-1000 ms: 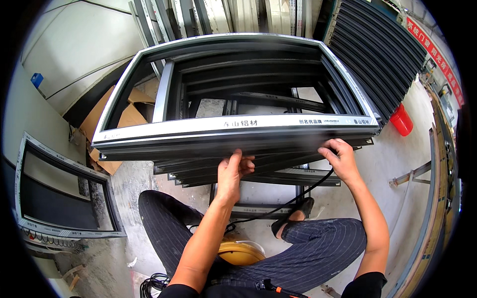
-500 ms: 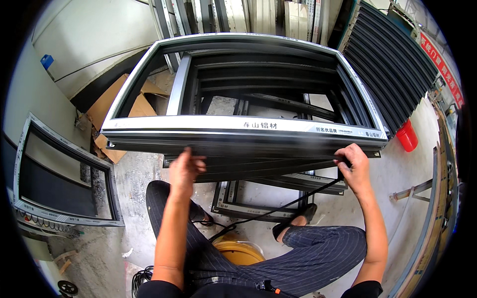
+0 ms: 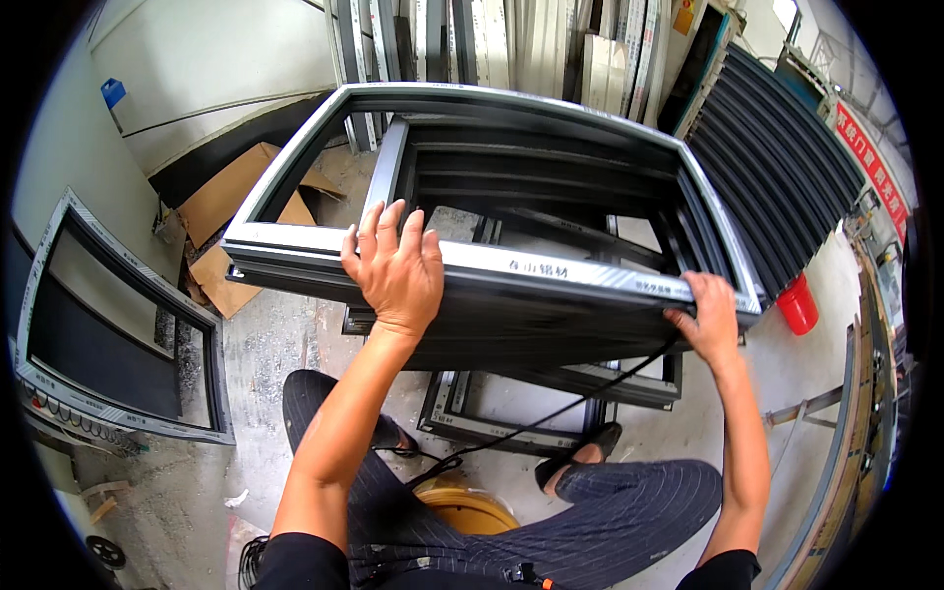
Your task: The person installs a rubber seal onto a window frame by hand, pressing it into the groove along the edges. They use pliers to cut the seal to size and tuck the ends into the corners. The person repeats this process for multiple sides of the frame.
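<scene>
A stack of dark aluminium window frames stands before me, the top window frame (image 3: pixel 575 268) faced with silvery film along its upper side. My left hand (image 3: pixel 395 270) grips its near rail left of the middle, fingers hooked over the top. Near the right end of that rail is my right hand (image 3: pixel 706 313), its fingers on the upper face and its thumb against the front side. A thin black strip (image 3: pixel 580 401) runs from below my right hand down toward a yellow bucket (image 3: pixel 472 511) between my legs. The rail is tilted, lower at the right.
Another window frame (image 3: pixel 123 423) leans at the left. Cardboard (image 3: pixel 221 202) lies behind it on the floor. Long profiles (image 3: pixel 541 44) stand along the back, with black ribbed panels (image 3: pixel 772 157) and a red bucket (image 3: pixel 797 305) at the right.
My left hand has come up from in front of the rail onto its top. My right hand's fingers have moved onto the upper face. The top frame has turned slightly, its right end nearer.
</scene>
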A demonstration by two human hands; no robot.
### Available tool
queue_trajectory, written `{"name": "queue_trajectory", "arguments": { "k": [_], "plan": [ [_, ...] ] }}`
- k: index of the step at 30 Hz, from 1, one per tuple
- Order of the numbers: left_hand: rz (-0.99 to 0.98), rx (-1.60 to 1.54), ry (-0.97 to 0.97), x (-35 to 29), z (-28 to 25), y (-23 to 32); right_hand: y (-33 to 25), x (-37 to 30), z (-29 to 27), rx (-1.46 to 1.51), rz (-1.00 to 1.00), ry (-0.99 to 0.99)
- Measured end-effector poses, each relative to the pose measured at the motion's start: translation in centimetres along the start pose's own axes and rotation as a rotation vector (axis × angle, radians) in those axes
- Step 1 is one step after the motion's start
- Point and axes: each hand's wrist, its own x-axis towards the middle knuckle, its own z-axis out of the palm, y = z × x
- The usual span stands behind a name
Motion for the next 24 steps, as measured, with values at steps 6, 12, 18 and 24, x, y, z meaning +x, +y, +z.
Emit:
{"name": "queue_trajectory", "arguments": {
  "k": [6,12,18,24],
  "plan": [
    [0.084,-0.072,-0.074,2.7,3.0,-9.6,-9.0,-0.3,-0.9,0.021,0.003,-0.045],
    [0.02,0.046,-0.004,3.6,3.0,-15.3,-19.1,-0.6,-1.9,-0.078,-0.309,0.118],
    [-0.266,-0.408,-0.142,-6.1,-4.6,-6.5,-20.1,-10.3,-4.8,0.08,-0.308,-0.026],
    [-0.382,-0.591,-1.346,-18.2,-7.0,1.2,-17.0,-20.3,-5.5,0.868,0.596,-0.918]
  ]
}}
